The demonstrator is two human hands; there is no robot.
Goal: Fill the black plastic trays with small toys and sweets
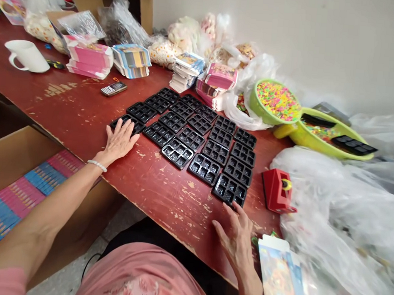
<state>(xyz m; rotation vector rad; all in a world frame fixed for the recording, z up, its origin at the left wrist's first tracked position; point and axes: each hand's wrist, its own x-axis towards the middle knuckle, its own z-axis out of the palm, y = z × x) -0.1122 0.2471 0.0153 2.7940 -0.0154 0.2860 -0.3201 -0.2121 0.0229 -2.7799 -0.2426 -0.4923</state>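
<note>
Several black plastic compartment trays (178, 153) lie in rows on the red table, close beside one another. My left hand (121, 139) lies flat with spread fingers over the leftmost tray (139, 125), covering much of it. At the near right corner of the rows, my right hand (236, 230) has its fingers apart, the fingertips at the edge of the nearest tray (229, 189). Neither hand holds anything.
Along the back stand stacks of printed boxes (89, 59), bagged goods and a green bowl (277, 101) of colourful small pieces. A mug (27, 56) and phone (114, 88) lie left. Right are a red tape dispenser (277, 190) and plastic bags (342, 209).
</note>
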